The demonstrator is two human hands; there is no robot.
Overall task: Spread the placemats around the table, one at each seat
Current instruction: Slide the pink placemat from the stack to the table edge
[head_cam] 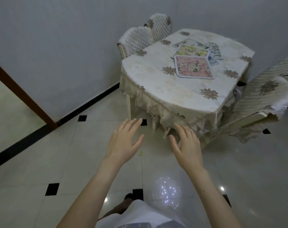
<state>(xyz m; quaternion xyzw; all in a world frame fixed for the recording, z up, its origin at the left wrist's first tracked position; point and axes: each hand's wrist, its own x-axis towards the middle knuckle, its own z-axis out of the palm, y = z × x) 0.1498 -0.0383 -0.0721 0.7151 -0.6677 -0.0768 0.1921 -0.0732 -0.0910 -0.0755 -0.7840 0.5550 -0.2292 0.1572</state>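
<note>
Both the left hand (123,142) and right hand (186,145) hang spread and empty short of the table (156,89), where the placemats (194,67) lie overlapped mid-cloth, so nothing seems dealt out; next, step in and lift the pink one.

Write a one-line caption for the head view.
Both empty hands, left and right, reach toward overlapping placemats on the table.

A home dining corner: a cloth-covered table (181,89) stands on glossy tiled floor (58,162), with fabric-draped chairs (136,41) beside it.
</note>
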